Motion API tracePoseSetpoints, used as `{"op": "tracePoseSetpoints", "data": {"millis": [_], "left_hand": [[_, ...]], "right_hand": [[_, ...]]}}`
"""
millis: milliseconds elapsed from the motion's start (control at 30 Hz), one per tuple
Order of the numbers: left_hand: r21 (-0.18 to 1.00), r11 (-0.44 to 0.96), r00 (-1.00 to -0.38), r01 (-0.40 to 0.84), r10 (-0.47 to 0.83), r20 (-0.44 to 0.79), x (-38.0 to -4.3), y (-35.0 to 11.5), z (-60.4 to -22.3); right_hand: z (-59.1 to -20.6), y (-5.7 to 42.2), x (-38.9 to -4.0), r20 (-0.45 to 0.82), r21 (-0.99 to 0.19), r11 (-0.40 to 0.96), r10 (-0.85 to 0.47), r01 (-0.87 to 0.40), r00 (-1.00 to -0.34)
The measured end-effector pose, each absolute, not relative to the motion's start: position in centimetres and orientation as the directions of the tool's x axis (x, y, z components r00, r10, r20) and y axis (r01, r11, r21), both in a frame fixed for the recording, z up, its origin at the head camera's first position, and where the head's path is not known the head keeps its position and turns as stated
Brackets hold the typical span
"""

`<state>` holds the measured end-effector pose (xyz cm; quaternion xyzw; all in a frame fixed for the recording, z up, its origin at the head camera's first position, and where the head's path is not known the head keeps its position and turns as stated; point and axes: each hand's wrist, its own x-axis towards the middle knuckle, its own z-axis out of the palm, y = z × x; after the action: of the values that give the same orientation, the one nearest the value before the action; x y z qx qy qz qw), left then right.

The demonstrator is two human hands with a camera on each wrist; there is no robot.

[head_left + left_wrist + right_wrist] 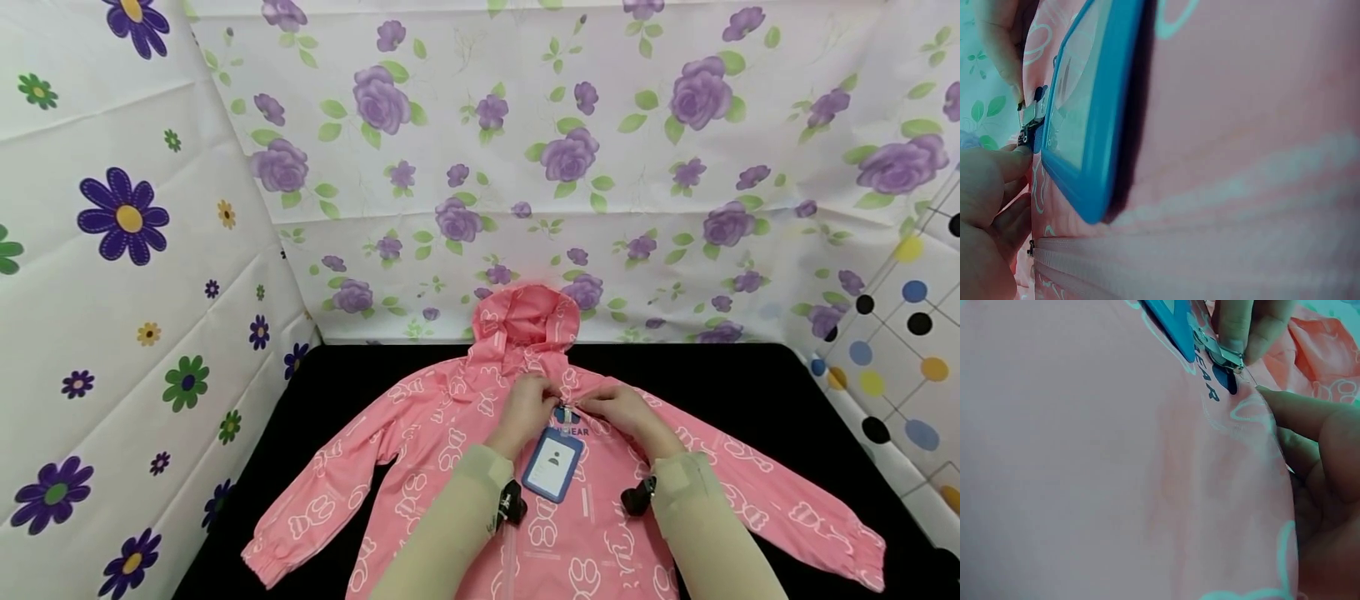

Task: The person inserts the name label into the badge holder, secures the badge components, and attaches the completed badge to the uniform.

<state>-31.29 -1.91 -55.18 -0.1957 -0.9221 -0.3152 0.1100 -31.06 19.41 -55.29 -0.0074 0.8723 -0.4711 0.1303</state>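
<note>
A pink hooded jacket [423, 467] with white line drawings lies spread out, front up. On its chest rests a blue-framed badge holder [553, 465] with a white card inside. My left hand [527, 410] pinches the badge holder's metal clip [1227, 357] between thumb and finger. Just to the right, my right hand [626, 414] pinches a raised fold of the jacket's chest fabric beside the clip. Dark lettering [1209, 387] and a blue print show under the clip. Whether the clip's jaws have fabric between them cannot be told.
The jacket lies on a black tabletop [750, 392], its sleeves stretched out to both sides. Flower-patterned sheets [465, 167] stand behind and at the left; a dotted sheet [915, 358] stands at the right. A zipper [1116, 250] runs down the jacket front.
</note>
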Motion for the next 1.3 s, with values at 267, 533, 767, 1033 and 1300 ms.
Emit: {"op": "tracePoseSetpoints", "data": {"millis": [267,533,767,1033,1300], "left_hand": [[0.552,0.728,-0.912,0.407,0.284,0.296,-31.1,-2.3,-55.0],[0.578,0.664,-0.877,0.474,0.414,0.243,-30.2,-4.3,-53.5],[0.385,0.676,-0.757,0.628,0.645,0.102,-29.2,-5.7,-52.3],[0.357,0.650,-0.706,0.671,0.707,0.039,-28.7,-5.7,-52.3],[0.392,0.654,-0.717,0.647,0.697,0.022,-28.5,-5.6,-52.3]], "right_hand": [[-55.2,18.9,-30.8,-0.166,-0.785,0.617,-0.134,0.048,-0.977],[-55.3,19.0,-30.9,-0.134,-0.808,0.589,-0.166,0.011,-0.977],[-55.5,19.7,-31.3,-0.125,-0.812,0.583,-0.212,-0.022,-0.969],[-55.6,19.8,-31.4,-0.124,-0.803,0.595,-0.222,-0.033,-0.967],[-55.4,19.8,-31.2,-0.140,-0.808,0.588,-0.235,-0.026,-0.962]]}}
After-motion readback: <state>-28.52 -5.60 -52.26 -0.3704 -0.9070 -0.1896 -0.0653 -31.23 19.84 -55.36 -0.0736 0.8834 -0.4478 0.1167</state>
